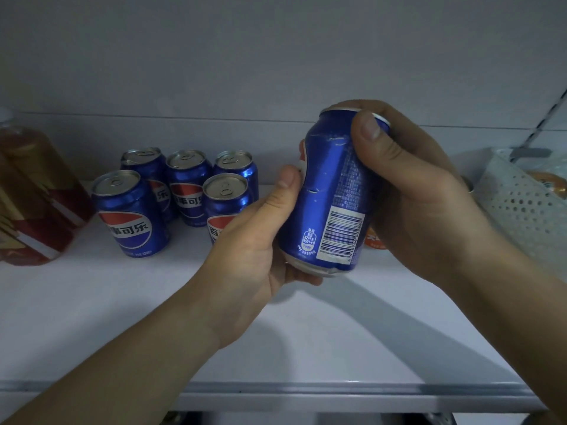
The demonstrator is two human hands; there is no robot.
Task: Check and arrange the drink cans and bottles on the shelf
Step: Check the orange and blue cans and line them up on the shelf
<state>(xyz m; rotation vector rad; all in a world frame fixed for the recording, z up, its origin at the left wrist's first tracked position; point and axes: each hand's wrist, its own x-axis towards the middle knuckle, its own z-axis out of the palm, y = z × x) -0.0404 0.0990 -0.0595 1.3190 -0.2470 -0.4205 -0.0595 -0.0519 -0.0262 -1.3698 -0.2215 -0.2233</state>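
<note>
Head view shows both your hands lifted above the white shelf (306, 326), sharing one blue can (329, 191). Your left hand (245, 256) cups the can from below, with the thumb pressed on the left side of the can's body and the fingers curled under its bottom rim. Your right hand (411, 191) wraps the can from the right, thumb laid across the top edge near the lid. The can is off the shelf, tilted a little, with its barcode and small print turned toward you. Its skin looks dented near the upper part and at mid-height.

To the left, five more blue cans (184, 191) stand upright on the shelf in a tight cluster, three at the back and two in front, tops toward you. Your left hand covers part of the front right one. Further left, at the frame edge, lie amber bottles (33, 194) with red labels, leaning; you cannot tell how many.

Behind your right hand, low beside the held can, a bit of an orange can (374, 239) peeks out. At the far right sits a white perforated basket (518, 204) with something orange inside, too hidden to identify.
</note>
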